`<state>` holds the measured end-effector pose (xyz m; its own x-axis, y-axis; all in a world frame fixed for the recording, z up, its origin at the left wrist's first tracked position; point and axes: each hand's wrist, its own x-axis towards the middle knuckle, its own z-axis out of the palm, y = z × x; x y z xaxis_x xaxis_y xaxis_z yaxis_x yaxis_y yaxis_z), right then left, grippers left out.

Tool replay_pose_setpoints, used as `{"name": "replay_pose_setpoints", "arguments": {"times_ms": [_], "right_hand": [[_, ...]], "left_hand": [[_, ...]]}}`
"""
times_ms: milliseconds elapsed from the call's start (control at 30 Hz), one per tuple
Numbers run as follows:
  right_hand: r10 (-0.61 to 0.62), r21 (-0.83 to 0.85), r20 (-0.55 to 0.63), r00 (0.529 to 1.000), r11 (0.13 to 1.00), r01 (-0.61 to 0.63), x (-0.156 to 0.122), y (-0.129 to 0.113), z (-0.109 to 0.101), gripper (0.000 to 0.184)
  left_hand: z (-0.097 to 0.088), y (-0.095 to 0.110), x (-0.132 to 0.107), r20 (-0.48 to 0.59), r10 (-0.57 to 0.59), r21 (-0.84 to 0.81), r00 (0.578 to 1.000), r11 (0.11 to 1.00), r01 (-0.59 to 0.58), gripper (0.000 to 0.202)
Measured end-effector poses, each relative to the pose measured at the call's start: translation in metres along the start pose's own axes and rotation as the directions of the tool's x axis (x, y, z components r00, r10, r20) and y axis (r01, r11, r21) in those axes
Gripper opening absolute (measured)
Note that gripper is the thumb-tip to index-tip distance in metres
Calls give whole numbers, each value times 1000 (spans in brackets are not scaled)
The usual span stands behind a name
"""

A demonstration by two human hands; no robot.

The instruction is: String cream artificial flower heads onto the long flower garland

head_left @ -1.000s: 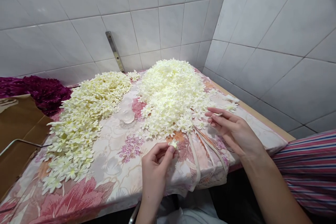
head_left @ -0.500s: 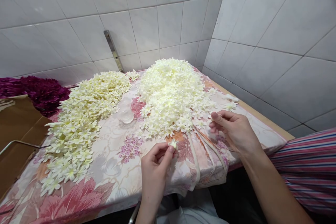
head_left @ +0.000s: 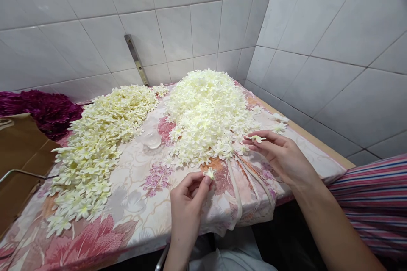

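Observation:
My left hand (head_left: 187, 205) is closed in a pinch on a small white artificial flower (head_left: 210, 172), held just above the front of the tabletop. To its right, my right hand (head_left: 288, 161) has another pale flower (head_left: 256, 139) at its thumb and fingertips, seen from the side with its petals spread. Beyond both hands rises a large heap of loose white flowers (head_left: 206, 110), its right edge close to my right fingertips. White cords (head_left: 234, 192) and thin brown strands (head_left: 246, 169) run from the heap's front over the table edge between my hands.
A long pile of cream flowers on stems (head_left: 104, 129) lies at the left. Purple flowers (head_left: 47, 114) and a brown cardboard box (head_left: 25, 156) are farther left. A clear rounded object (head_left: 151, 139) sits between the piles on the floral tablecloth (head_left: 140, 186). Tiled walls (head_left: 174, 25) close off the back and right.
My right hand has turned and shifted slightly left, its fingers straighter, and the flower at its fingertips now shows clearly. My left hand stays put with its flower.

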<state>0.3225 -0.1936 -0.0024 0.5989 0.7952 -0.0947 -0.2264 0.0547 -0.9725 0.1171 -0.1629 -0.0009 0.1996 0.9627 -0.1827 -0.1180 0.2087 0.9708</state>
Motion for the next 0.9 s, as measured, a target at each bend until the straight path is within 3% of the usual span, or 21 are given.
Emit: {"name": "replay_pose_setpoints", "arguments": {"times_ms": [400, 533, 900], "right_hand": [[59, 32, 54, 997, 998, -60, -4, -1, 2, 27], [33, 72, 76, 997, 997, -38, -3, -3, 3, 37], [83, 145, 18, 996, 986, -85, -3, -6, 7, 17]], "left_hand": [[-1, -2, 1, 12, 25, 37, 1000, 999, -25, 15], [-1, -2, 1, 14, 26, 45, 1000, 999, -27, 17], [-1, -1, 0, 17, 24, 33, 1000, 999, -24, 17]]}}
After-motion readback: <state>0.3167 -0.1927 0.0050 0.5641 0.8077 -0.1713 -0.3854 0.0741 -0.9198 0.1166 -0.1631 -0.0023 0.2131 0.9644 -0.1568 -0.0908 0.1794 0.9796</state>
